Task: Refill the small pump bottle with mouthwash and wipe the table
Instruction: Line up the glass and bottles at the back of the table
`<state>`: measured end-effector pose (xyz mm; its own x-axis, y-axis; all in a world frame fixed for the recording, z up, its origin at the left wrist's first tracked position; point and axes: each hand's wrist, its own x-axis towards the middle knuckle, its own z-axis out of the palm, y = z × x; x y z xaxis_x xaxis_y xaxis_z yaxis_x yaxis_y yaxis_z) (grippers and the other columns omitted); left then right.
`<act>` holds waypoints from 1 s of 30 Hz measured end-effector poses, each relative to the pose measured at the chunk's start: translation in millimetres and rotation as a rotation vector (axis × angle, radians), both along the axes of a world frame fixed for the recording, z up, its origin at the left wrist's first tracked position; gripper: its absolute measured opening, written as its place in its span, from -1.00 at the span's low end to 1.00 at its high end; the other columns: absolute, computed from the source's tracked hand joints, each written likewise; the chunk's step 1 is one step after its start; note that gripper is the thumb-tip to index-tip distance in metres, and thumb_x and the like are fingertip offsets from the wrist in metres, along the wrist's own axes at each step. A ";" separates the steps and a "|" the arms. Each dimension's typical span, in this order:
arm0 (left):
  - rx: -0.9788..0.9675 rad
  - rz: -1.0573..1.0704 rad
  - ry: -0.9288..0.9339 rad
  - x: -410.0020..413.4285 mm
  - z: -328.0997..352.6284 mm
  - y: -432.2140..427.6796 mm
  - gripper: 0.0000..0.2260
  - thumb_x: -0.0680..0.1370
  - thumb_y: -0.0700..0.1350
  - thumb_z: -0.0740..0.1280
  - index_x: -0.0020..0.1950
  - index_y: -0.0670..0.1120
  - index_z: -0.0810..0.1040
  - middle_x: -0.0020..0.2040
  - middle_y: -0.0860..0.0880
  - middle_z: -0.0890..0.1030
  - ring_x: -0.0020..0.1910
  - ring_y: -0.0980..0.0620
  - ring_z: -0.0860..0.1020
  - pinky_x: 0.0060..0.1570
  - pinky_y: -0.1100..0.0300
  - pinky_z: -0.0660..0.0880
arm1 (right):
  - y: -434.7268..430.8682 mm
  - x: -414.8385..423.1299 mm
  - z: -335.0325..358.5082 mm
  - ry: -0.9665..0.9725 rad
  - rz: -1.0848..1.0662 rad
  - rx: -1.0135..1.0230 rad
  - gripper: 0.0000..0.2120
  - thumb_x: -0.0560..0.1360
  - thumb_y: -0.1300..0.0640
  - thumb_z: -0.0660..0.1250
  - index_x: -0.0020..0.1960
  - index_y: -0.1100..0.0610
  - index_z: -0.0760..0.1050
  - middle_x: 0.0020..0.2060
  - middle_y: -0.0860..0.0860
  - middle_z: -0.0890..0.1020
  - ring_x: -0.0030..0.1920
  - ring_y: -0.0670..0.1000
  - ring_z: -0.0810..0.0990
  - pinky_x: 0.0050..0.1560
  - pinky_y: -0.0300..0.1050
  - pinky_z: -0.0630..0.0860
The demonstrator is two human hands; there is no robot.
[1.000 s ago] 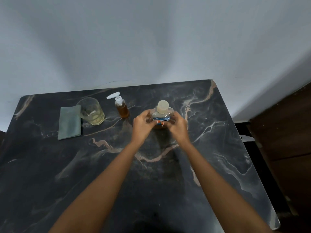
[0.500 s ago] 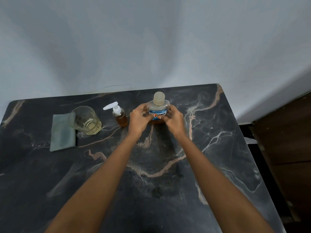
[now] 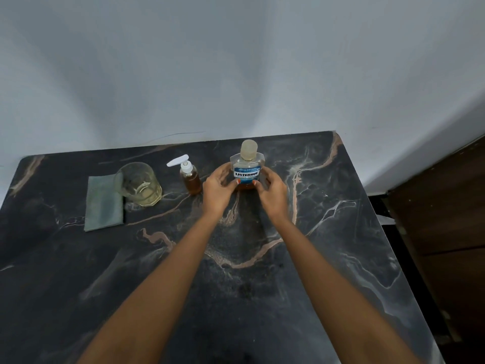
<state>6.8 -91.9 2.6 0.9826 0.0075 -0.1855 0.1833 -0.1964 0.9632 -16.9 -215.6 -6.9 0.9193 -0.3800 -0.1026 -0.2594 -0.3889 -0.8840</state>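
Observation. Nearest the camera, the dark marbled table (image 3: 236, 285) carries nothing in front of the mouthwash bottle (image 3: 246, 164). Both forearms reach toward that bottle. The left hand (image 3: 216, 191) and right hand (image 3: 273, 193) grasp its lower body from either side, fingers curled round it and thumbs on the front below the label. The bottle stands upright near the far edge with its cap (image 3: 249, 149) on. Amber liquid shows only at its base.

Left of the mouthwash bottle, close by, stands the small pump bottle (image 3: 191, 179), upright, pump head fitted, partly filled. Further left is a glass (image 3: 137, 183) holding a little pale liquid, and beyond it a folded grey cloth (image 3: 103, 206) lying flat.

Risks, as judged:
1. The pump bottle's neck looks narrow, so a direct pour could overshoot and run across the table.
2. The left forearm passes close to the pump bottle, and a sideways sweep could topple it.
3. The low grip leaves the top of the mouthwash bottle free, so twisting off the cap could tip it.
4. The glass sits against the cloth, and pulling the cloth carelessly could upset it.
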 end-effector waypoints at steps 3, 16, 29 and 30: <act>0.028 -0.027 0.006 -12.0 0.3 7.4 -0.51 0.44 -0.34 0.34 0.35 -0.19 0.34 0.34 -0.13 0.43 0.32 0.02 0.39 0.32 0.13 0.33 | 5.8 -13.8 -0.6 -0.034 -0.033 -0.024 -0.63 0.48 0.28 0.31 0.27 0.21 0.39 0.21 0.13 0.51 0.23 0.05 0.46 0.26 -0.11 0.40; -0.023 -0.025 -0.015 -89.7 -13.4 94.5 -0.65 0.46 -0.27 0.35 0.24 -0.15 0.44 0.13 -0.04 0.55 0.15 0.08 0.51 0.13 0.39 0.41 | 89.6 -72.9 -10.7 0.001 0.075 -0.040 -0.74 0.46 0.28 0.34 0.15 0.21 0.49 0.10 0.11 0.56 0.13 0.03 0.51 0.15 -0.23 0.38; 0.162 0.259 -0.005 -72.2 -25.2 242.1 -0.69 0.48 -0.13 0.36 0.20 -0.17 0.49 0.14 -0.12 0.59 0.12 0.02 0.53 0.20 0.13 0.42 | 232.8 -48.2 -15.1 0.069 0.246 0.005 -0.69 0.43 0.27 0.37 0.17 0.20 0.48 0.12 0.13 0.55 0.16 0.07 0.51 0.24 -0.02 0.43; 0.195 0.282 -0.016 -68.1 -26.4 251.0 -0.69 0.48 -0.13 0.35 0.20 -0.18 0.50 0.16 -0.13 0.58 0.14 0.00 0.52 0.20 0.13 0.41 | 242.9 -43.5 -15.7 0.074 0.249 0.016 -0.68 0.43 0.26 0.37 0.18 0.21 0.48 0.12 0.14 0.55 0.14 0.07 0.52 0.23 -0.03 0.45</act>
